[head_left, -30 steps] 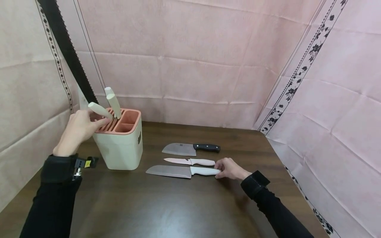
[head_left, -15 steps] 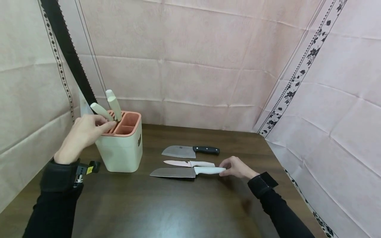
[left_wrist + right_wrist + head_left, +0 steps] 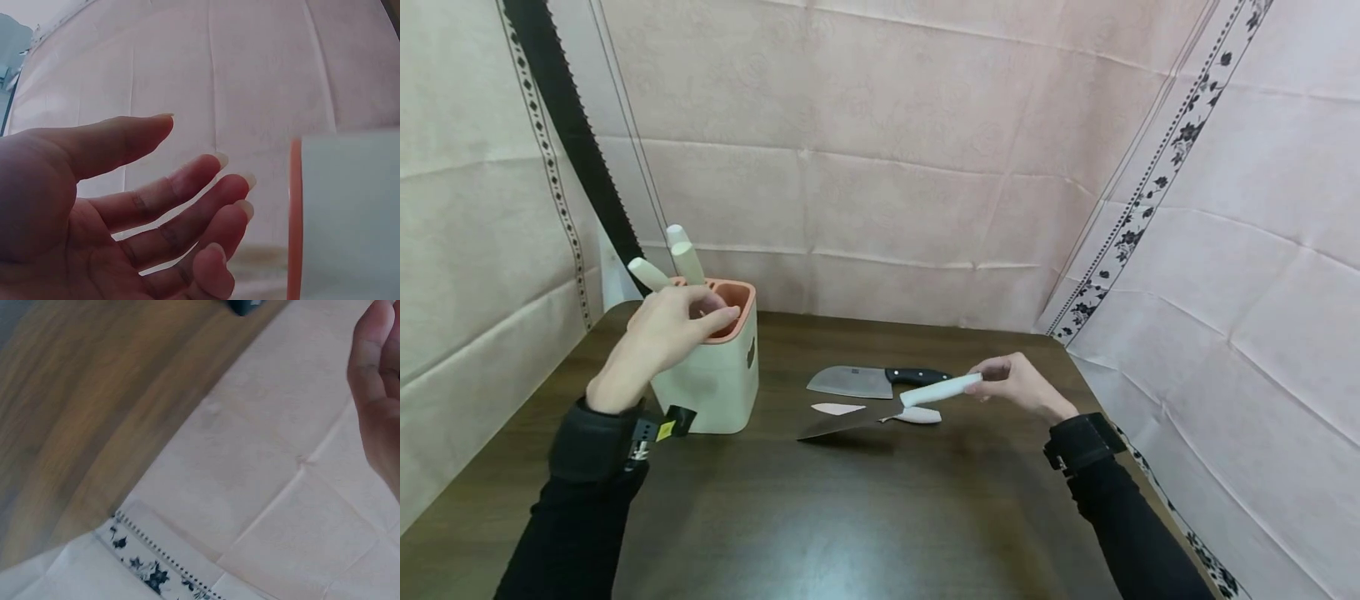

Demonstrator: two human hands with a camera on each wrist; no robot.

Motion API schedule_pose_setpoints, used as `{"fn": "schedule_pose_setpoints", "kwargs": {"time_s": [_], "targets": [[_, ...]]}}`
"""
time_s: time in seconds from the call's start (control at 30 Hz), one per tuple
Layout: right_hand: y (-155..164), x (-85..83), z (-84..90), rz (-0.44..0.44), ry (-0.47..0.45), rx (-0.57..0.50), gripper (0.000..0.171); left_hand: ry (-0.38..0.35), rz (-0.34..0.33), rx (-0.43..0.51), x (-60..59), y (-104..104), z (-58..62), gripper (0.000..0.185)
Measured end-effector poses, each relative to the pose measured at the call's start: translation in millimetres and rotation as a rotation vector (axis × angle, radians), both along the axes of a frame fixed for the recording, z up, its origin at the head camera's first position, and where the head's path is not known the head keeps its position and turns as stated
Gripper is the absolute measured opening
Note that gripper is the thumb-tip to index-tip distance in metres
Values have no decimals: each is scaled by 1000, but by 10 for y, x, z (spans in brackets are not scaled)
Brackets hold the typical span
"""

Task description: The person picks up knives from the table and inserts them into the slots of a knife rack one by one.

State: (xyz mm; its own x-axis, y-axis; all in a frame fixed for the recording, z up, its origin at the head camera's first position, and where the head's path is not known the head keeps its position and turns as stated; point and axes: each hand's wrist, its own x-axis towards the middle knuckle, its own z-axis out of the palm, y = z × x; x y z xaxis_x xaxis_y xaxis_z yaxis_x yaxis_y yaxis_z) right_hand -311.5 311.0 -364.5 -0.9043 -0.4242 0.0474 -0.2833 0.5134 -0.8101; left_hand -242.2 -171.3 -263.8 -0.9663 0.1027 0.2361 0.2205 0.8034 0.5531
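Note:
My right hand (image 3: 1018,387) pinches the end of a large kitchen knife's white handle (image 3: 940,390). The handle is raised and the blade slants down to the left, its tip near the table. Beneath it lies a small paring knife (image 3: 919,415), partly covered by the blade. Only the edge of the right hand (image 3: 378,394) shows in the right wrist view. My left hand (image 3: 662,333) is over the pale green knife block (image 3: 707,392) with its pink top. In the left wrist view the left hand (image 3: 62,206) has loosely bent fingers and holds nothing, beside the block (image 3: 350,212).
A black-handled cleaver-like knife (image 3: 850,382) lies behind the paring knife. Several pale handles (image 3: 687,260) stick up from the block's slots. Pink cloth (image 3: 887,167) hangs behind and on both sides of the brown wooden table (image 3: 820,517).
My right hand has lifted the large knife's handle off the table and tilted it, moving up and right. My left hand has shifted right across the top of the knife block.

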Motion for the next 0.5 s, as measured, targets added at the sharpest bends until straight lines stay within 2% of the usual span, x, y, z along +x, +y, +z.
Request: {"fn": "schedule_pose_setpoints", "kwargs": {"time_s": [0.2,0.33,0.5], "targets": [[-152,-6,160,15,59,-220,30,40,-52,36,-12,147,-4,35],[-264,9,275,-47,156,-271,34,73,-78,58,-31,220,-25,32],[-337,39,574,-140,282,-297,36,73,-93,64,-61,295,-29,30]]}}
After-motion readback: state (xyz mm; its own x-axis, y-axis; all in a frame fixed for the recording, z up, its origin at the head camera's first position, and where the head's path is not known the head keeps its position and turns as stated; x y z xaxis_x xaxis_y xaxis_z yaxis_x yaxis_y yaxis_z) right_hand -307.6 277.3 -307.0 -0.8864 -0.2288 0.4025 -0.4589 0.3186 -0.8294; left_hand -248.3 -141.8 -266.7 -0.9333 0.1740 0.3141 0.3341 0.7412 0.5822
